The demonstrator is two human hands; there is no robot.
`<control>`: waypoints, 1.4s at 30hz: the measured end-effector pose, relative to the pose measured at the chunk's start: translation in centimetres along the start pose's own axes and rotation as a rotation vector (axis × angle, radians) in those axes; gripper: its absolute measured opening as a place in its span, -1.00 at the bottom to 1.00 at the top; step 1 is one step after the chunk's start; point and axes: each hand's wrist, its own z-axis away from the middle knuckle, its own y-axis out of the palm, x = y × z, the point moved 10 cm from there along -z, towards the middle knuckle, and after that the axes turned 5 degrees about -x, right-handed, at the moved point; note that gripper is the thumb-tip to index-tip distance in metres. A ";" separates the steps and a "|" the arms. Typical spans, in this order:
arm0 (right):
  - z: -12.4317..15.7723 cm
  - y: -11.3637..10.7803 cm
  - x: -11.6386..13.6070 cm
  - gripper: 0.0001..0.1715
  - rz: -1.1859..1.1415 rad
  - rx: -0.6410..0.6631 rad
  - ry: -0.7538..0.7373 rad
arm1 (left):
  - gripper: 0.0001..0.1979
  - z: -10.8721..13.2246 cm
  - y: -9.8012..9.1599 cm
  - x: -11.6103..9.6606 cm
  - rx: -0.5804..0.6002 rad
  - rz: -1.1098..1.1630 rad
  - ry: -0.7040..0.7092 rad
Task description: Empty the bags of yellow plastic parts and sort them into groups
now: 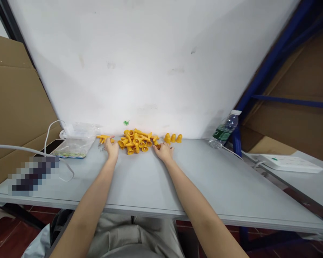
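Observation:
A heap of small yellow plastic cone-shaped parts [136,140] lies at the far edge of the grey table [156,182], against the white wall. My left hand [111,147] rests on the table left of the heap, fingers closed on a yellow part [103,137], beside some small metal pieces [101,145]. My right hand [164,151] lies right of the heap, fingers curled at a yellow part [157,144] at the heap's edge. Three yellow cones [173,138] stand upright in a row just beyond my right hand.
Clear plastic bags [76,138] and a white cable [51,129] lie at the left, with a phone [50,147] near them. A water bottle [226,129] lies at the right edge. A white power strip [285,162] sits on the neighbouring table. Cardboard stands on both sides.

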 end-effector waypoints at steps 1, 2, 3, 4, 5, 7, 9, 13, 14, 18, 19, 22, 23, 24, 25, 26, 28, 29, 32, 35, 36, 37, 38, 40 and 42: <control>-0.1 0.0 -0.1 -0.61 0.000 -0.015 -0.006 | -0.71 0.4 -0.2 -0.4 -0.008 0.011 0.030; -0.2 0.0 -0.3 -0.64 -0.004 -0.032 -0.012 | -0.72 0.7 -0.4 -0.8 -0.015 0.021 0.058; -0.2 0.0 -0.4 -0.66 -0.009 -0.049 -0.017 | -0.72 0.9 -0.7 -1.2 -0.022 0.033 0.083; -0.2 0.0 -0.6 -0.67 -0.017 -0.065 -0.021 | -0.72 1.2 -0.9 -1.6 -0.029 0.043 0.105; -0.2 -0.1 -0.7 -0.68 -0.026 -0.079 -0.025 | -0.71 1.4 -1.1 -2.0 -0.033 0.047 0.123; -0.1 -0.2 -0.9 -0.69 -0.042 -0.103 -0.045 | -0.71 1.7 -1.3 -2.7 -0.034 0.033 0.152; 0.1 -0.6 -0.9 -0.69 -0.054 -0.133 -0.075 | -0.71 2.1 -1.3 -3.5 -0.022 0.003 0.192; 0.4 -2.2 -0.2 -0.65 -0.106 -0.249 -0.178 | -0.69 3.0 -1.1 -5.1 -0.002 -0.039 0.309; 0.6 -2.7 0.0 -0.64 -0.125 -0.282 -0.208 | -0.69 3.2 -1.1 -5.4 -0.003 -0.050 0.338; 1.2 -4.9 1.0 -0.63 -0.160 -0.413 -0.294 | -0.67 3.8 -1.2 -6.5 0.001 -0.094 0.456; 1.4 -5.5 1.2 -0.63 -0.164 -0.447 -0.308 | -0.67 4.1 -1.2 -6.8 0.005 -0.102 0.491; 2.2 -7.2 2.0 -0.65 -0.191 -0.542 -0.349 | -0.68 5.0 -1.1 -8.2 0.030 -0.118 0.615; 2.5 -7.7 2.3 -0.66 -0.204 -0.569 -0.369 | -0.68 5.4 -1.0 -8.7 0.042 -0.124 0.657; 2.8 -8.2 2.8 -0.67 -0.219 -0.592 -0.397 | -0.68 5.8 -0.9 -9.1 0.054 -0.132 0.696; 3.2 -8.6 3.4 -0.68 -0.235 -0.609 -0.434 | -0.66 6.2 -0.8 -9.6 0.067 -0.141 0.731; 3.6 -9.0 4.0 -0.69 -0.257 -0.621 -0.478 | -0.64 6.5 -0.7 -9.9 0.082 -0.152 0.762; 4.4 -9.5 5.5 -0.69 -0.309 -0.628 -0.577 | -0.58 7.1 -0.3 -10.4 0.122 -0.176 0.815; 4.9 -9.6 6.2 -0.69 -0.336 -0.621 -0.626 | -0.55 7.4 0.0 -10.6 0.146 -0.187 0.839; 6.1 -9.5 8.6 -0.67 -0.421 -0.569 -0.757 | -0.53 7.9 0.8 -10.5 0.215 -0.223 0.889; 7.0 -9.2 10.3 -0.65 -0.499 -0.505 -0.843 | -0.58 7.9 1.3 -10.1 0.237 -0.259 0.899; 7.2 -9.1 10.7 -0.64 -0.518 -0.491 -0.857 | -0.59 7.8 1.2 -10.0 0.232 -0.263 0.895; 7.3 -9.0 10.9 -0.64 -0.530 -0.480 -0.863 | -0.60 7.6 1.2 -9.9 0.223 -0.259 0.890; 7.4 -9.0 11.0 -0.64 -0.535 -0.470 -0.864 | -0.61 7.5 1.0 -9.9 0.213 -0.250 0.884; 7.2 -8.9 11.0 -0.65 -0.519 -0.451 -0.846 | -0.63 7.3 0.8 -9.8 0.200 -0.213 0.877; 6.8 -8.6 10.7 -0.64 -0.470 -0.424 -0.805 | -0.63 7.2 0.6 -9.8 0.200 -0.164 0.876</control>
